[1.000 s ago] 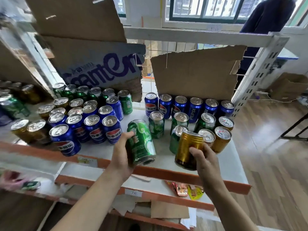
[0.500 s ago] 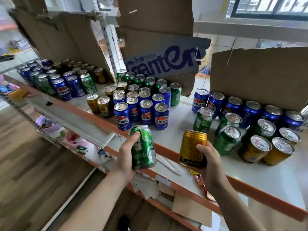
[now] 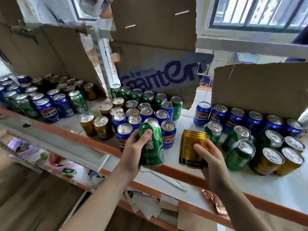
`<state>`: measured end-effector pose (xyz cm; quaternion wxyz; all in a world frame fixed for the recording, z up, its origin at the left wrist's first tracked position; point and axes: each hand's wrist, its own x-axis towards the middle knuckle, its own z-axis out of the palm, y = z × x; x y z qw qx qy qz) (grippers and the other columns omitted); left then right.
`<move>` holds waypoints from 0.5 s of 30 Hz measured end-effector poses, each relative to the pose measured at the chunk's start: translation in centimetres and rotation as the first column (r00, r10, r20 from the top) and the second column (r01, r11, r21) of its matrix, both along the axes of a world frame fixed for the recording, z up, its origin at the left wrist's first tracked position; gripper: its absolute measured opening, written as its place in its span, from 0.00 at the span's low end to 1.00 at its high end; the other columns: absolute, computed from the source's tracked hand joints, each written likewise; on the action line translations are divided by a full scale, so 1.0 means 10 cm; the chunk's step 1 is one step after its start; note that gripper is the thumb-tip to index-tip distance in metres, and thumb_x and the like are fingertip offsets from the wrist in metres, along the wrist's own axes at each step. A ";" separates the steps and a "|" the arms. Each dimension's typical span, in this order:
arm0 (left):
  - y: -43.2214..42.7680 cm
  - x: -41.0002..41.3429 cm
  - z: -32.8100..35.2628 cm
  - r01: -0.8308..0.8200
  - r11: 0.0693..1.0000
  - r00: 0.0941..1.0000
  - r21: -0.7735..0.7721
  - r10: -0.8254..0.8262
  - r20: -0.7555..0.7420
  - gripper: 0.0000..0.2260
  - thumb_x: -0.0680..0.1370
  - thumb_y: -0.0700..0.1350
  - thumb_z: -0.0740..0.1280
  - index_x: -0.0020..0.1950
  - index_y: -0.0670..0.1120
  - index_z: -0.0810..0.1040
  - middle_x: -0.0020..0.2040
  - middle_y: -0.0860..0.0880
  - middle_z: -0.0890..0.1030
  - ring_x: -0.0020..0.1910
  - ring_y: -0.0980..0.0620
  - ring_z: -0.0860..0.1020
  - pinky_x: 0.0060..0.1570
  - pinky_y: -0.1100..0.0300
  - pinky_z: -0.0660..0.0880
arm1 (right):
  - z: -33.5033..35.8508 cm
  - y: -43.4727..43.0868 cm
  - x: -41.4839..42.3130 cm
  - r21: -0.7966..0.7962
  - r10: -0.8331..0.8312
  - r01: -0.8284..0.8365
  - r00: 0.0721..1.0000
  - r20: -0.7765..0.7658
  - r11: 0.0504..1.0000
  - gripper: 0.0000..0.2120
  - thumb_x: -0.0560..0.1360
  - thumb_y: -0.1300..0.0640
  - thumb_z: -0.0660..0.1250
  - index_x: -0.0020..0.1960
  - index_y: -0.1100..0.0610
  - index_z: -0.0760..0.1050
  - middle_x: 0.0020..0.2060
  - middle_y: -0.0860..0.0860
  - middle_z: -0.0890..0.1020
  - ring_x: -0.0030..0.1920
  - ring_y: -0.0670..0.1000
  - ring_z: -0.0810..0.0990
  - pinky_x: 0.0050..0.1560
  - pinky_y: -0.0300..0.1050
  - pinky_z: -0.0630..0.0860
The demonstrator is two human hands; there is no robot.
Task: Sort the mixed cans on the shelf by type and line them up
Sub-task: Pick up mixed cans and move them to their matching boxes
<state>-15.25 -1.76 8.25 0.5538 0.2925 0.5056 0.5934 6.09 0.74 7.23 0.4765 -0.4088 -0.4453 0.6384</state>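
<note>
Left hand [image 3: 135,151] grasps a green can [image 3: 152,144] round its body, thumb across the front. The can is held just over the orange front edge of the shelf [image 3: 260,185], with its long axis near upright and its lid tipped slightly toward 12 o'clock (12 o'clock being away from the wearer, into the shelf). Right hand [image 3: 212,158] grasps a gold can [image 3: 189,147] from its 4 o'clock side, fingers wrapped round the lower body, axis likewise near upright. The two cans are side by side and apart, gold at 3 o'clock of green. At 12 o'clock of the green can stands a blue block [image 3: 133,120] of close-ranked upright cans. Behind it, farther along 12 o'clock and in front of the printed cardboard [image 3: 160,75], runs the green row [image 3: 148,97]. A gold pair [image 3: 103,129] stands at 10 o'clock of the left hand, near the shelf front. At 3 o'clock of the right hand is a green cluster [image 3: 238,157], and beyond it are gold cans [image 3: 266,165] near the front edge. A blue row [image 3: 253,120] lies at 1 o'clock. Judged from this layout, the governing relation is crossed. The gold pair is nearer the left hand, which carries green, and the green cluster is nearer the right hand, which carries gold. Only the far gold cans at 3 o'clock suit the right hand without crossing over.
</note>
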 end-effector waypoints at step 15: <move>0.75 -0.92 0.34 0.167 0.973 0.985 0.159 -0.157 -0.074 0.21 0.73 0.53 0.73 0.64 0.49 0.76 0.58 0.43 0.83 0.58 0.40 0.81 0.56 0.39 0.78 | 0.25 0.31 -0.77 0.152 -0.100 0.089 0.993 0.067 0.984 0.18 0.70 0.55 0.72 0.60 0.54 0.77 0.51 0.59 0.84 0.53 0.63 0.83 0.55 0.62 0.79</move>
